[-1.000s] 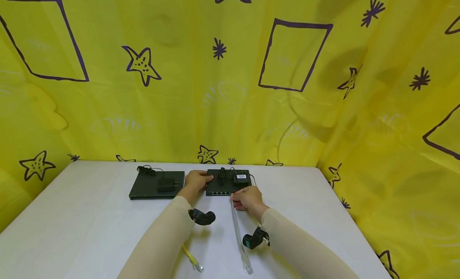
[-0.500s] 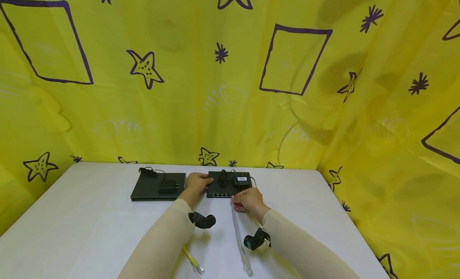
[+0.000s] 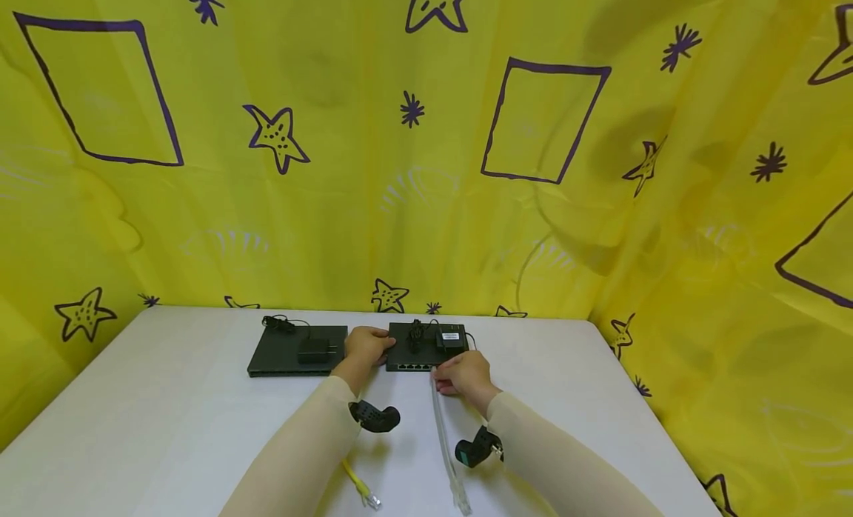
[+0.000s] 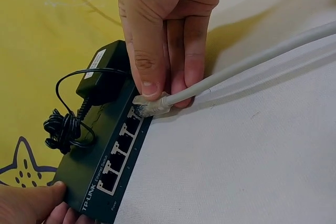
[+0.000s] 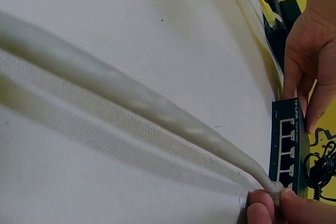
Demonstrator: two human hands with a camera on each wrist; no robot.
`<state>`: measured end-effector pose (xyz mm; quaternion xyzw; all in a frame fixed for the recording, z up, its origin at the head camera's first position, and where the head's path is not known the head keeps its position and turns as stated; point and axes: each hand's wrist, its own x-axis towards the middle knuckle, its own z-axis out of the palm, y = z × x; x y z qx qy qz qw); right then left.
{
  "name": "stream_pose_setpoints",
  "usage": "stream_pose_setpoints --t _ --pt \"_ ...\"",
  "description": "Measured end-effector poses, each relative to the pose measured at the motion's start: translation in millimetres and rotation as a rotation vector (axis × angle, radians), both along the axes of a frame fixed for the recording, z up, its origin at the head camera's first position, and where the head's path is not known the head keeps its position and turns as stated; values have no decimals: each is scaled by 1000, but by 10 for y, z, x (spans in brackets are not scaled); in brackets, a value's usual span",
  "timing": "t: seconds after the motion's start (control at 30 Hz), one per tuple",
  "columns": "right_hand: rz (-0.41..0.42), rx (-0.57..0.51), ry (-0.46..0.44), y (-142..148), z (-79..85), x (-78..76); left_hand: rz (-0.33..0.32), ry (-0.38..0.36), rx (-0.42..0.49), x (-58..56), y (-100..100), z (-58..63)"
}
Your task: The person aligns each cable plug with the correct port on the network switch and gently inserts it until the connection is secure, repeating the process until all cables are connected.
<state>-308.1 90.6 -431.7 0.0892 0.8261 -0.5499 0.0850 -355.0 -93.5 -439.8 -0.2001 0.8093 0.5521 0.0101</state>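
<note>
A dark TP-LINK Ethernet switch (image 3: 402,344) lies near the table's back edge, its port row facing me. My left hand (image 3: 365,347) grips its left end, thumb on top and fingers along the side, as the left wrist view shows. At the right end of the ports, my right hand (image 3: 464,372) pinches the clear plug (image 4: 155,107) of a grey network cable (image 4: 252,59). The plug's tip is right at the last port, beside several bare ports (image 4: 116,160). From there the cable runs back towards me, its other plug (image 3: 461,500) near the bottom of the head view.
A black power adapter (image 3: 451,339) and a bundled cord (image 3: 416,335) sit on the switch. To the left lies a second flat black device (image 3: 273,358) with its own adapter (image 3: 315,349). A yellow network cable (image 3: 356,481) pokes out by my left forearm. A yellow curtain (image 3: 333,228) hangs behind the table.
The head view has tilted up slightly, so the table and devices appear lower. Both hands keep their holds on the switch and the plug, with little other movement.
</note>
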Motion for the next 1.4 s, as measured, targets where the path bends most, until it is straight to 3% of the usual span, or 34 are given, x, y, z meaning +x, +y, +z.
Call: stream_pose_setpoints --t 0.23,0.5,0.73,0.97,1.17,1.4 --pt "-3 -63 -19 34 -6 -20 -4 -6 1 23 -7 6" --pt "10 -78 -10 64 117 30 -19 -7 23 56 -20 39" --pt "18 -56 -6 121 261 16 -84 10 47 129 -57 158" --pt "97 43 55 212 468 -33 -179 74 3 211 -111 359" --pt "181 229 179 282 685 -82 -302 157 -153 258 -188 560" --pt "272 440 369 351 828 -69 -419 203 -550 382 -225 806"
